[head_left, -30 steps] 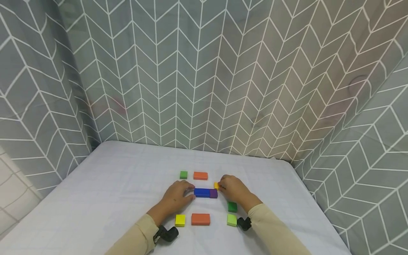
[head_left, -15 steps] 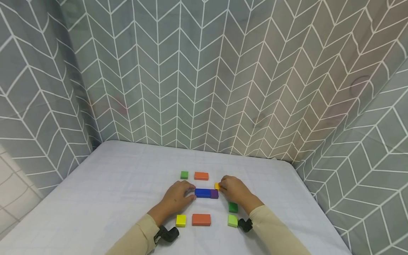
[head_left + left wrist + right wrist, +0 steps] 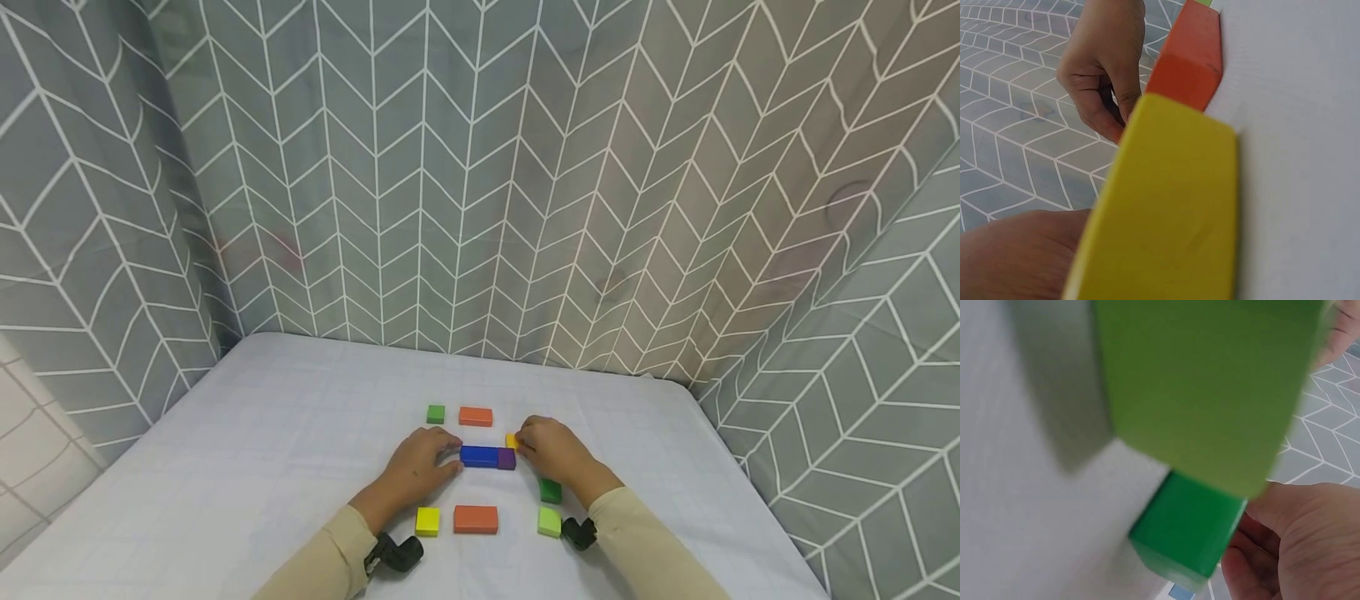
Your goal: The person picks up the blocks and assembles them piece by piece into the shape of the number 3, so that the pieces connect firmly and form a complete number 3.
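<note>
In the head view, a long blue block [image 3: 479, 457] lies end to end against a purple block [image 3: 507, 459]. My left hand [image 3: 414, 468] holds the blue block's left end between thumb and finger. On the far right side of this pair, my right hand [image 3: 557, 450] pinches a small orange-yellow block [image 3: 512, 441], partly hidden by the fingertips. A dark green block [image 3: 551, 491] lies just below the right hand. The left wrist view is largely filled by a yellow block [image 3: 1166, 206], which hides much of the left hand; a light green block [image 3: 1204, 381] fills the right wrist view.
Behind the hands lie a green block [image 3: 436, 414] and an orange-red block [image 3: 476, 416]. Nearer stand another orange-red block [image 3: 476, 519] and the light green one by the right wrist. All rest on a white-covered table [image 3: 300, 400] before a patterned curtain [image 3: 450, 167].
</note>
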{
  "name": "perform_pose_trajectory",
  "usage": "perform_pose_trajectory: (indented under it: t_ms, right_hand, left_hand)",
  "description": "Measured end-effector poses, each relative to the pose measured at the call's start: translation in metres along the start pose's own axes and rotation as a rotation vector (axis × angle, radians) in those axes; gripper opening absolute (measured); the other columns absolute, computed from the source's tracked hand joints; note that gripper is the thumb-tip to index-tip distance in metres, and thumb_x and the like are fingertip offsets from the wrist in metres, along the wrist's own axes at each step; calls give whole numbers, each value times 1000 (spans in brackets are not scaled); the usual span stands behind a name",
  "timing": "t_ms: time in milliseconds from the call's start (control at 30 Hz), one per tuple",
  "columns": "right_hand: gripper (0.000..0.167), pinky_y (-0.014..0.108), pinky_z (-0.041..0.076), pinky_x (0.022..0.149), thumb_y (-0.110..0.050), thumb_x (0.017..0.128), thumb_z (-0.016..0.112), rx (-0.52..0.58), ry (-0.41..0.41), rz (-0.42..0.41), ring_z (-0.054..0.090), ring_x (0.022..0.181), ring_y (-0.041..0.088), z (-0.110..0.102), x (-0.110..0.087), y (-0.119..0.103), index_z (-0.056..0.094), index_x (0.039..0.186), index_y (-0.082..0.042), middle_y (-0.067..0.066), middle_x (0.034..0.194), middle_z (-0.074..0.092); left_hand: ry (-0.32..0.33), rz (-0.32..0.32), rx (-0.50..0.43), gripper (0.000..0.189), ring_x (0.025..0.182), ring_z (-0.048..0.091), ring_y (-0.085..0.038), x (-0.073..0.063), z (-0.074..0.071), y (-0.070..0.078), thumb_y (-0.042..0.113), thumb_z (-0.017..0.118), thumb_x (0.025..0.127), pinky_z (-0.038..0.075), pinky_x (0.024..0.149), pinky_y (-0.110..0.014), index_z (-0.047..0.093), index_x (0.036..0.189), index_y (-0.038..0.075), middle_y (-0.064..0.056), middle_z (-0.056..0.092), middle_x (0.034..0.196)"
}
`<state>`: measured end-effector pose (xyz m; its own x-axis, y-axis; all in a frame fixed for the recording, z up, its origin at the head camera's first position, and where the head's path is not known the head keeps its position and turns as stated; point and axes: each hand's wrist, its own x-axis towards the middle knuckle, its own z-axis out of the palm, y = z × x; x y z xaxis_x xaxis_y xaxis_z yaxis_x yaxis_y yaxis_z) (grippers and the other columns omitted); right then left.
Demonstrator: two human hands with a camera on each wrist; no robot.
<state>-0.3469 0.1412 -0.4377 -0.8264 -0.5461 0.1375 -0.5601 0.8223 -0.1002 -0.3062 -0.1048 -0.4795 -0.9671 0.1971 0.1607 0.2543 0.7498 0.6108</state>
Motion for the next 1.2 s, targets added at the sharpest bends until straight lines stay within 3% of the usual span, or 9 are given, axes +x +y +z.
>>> perform_pose_trajectory:
  t_ms: [367, 500, 1067, 1200]
  right_hand:
    - [25, 43, 54, 96, -15, 91, 73, 111, -11, 126, 65, 108, 25, -9, -13, 0, 73, 115, -7, 7, 113, 69]
    - [27, 42, 56, 92, -13, 90, 74, 129, -15, 167, 66, 103, 24, -15, -24, 3, 73, 116, -7, 6, 110, 69]
    - [17, 45, 55, 90, -13, 86, 76, 157, -62, 82, 68, 104, 26, -23, -65, 2, 75, 102, -7, 5, 104, 74]
    - [17, 46, 55, 91, -15, 84, 78, 142, -71, 98, 68, 103, 26, -24, -71, 1, 76, 100, -8, 5, 103, 74]
  left_hand:
    - [-4, 1, 17, 36, 116, 56, -20, 3, -1, 3, 34, 75, 89, 50, 101, -45, 70, 122, 20, 3, 66, 120]
    - [-6, 2, 21, 35, 116, 56, -20, 3, 0, 3, 34, 75, 89, 49, 102, -45, 70, 121, 21, 3, 66, 120]
    - [-6, -13, 4, 35, 117, 56, -20, 1, -1, -1, 32, 75, 89, 49, 103, -46, 70, 121, 20, 3, 66, 120]
    - [-11, -15, 4, 35, 118, 56, -21, 1, 0, -1, 32, 75, 89, 49, 103, -46, 70, 121, 20, 3, 66, 120]
